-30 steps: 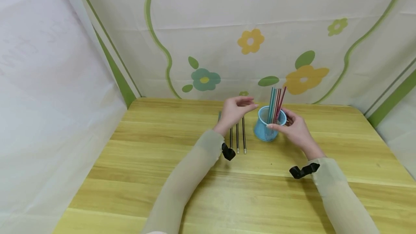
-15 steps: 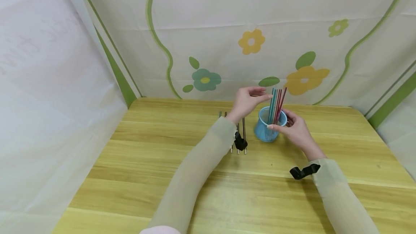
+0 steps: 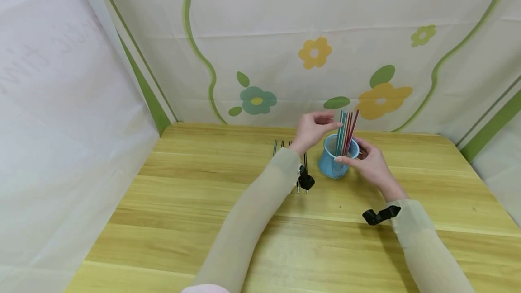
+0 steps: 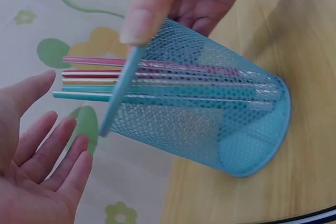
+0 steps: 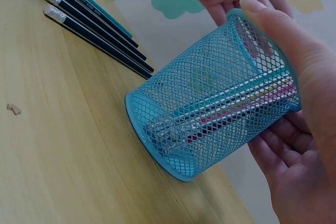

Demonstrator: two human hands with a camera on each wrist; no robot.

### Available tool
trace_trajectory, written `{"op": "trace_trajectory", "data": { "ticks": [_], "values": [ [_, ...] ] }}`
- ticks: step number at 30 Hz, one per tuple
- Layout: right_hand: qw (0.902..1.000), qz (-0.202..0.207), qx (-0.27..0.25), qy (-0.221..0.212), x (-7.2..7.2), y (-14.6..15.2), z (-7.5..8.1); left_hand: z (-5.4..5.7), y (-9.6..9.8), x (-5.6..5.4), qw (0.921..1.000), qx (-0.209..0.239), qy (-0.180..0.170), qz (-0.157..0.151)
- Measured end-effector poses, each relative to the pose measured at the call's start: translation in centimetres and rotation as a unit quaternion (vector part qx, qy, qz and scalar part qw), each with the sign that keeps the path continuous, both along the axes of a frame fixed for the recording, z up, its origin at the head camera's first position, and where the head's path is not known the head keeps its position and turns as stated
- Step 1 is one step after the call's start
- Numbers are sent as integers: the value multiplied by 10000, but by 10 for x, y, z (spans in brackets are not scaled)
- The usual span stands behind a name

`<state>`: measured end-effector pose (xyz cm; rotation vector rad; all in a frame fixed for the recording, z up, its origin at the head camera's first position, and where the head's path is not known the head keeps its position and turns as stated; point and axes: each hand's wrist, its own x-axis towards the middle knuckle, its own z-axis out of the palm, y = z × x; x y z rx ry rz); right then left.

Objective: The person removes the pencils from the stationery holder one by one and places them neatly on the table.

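Note:
My right hand holds a light blue mesh pencil cup upright on the table, thumb at the rim and fingers round the far side. Several slim sticks in teal, orange, red and pink stand in the cup, leaning right, with clear lower ends in the left wrist view. Beside their tops is my left hand, fingers loosely bent and thumb apart. Nothing lies between its fingers in the left wrist view. Left of the cup lie several pencils, black and teal with eraser ends, partly hidden by the left arm.
The wooden table reaches back to a white cloth printed with flowers. A tiny brown scrap lies on the wood near the cup. Black camera mounts sit on both wrists.
My left hand has moved right, from above the pencils to the tops of the sticks, then dipped slightly. The right hand and the cup have stayed in place.

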<state>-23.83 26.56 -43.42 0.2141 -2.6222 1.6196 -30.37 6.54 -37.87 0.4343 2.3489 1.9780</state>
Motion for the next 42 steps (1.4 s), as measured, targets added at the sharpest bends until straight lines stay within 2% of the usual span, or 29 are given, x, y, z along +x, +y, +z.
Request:
{"op": "trace_trajectory", "data": {
  "ticks": [11, 18, 32, 42],
  "values": [
    [10000, 12, -38, -39, 0, 0, -1, -26, 7, 7, 9994, -345, -84, -18],
    [10000, 24, -36, 1, 0, 0, -2, -36, 13, 6, 9987, -511, -77, 44],
    [10000, 0, 39, -58, -1, 1, -2, -36, 18, 4, 9984, -561, -64, 44],
    [10000, 7, 16, 16, -1, 1, -2, -32, 11, 4, 9998, -185, -6, 47]
  ]
}}
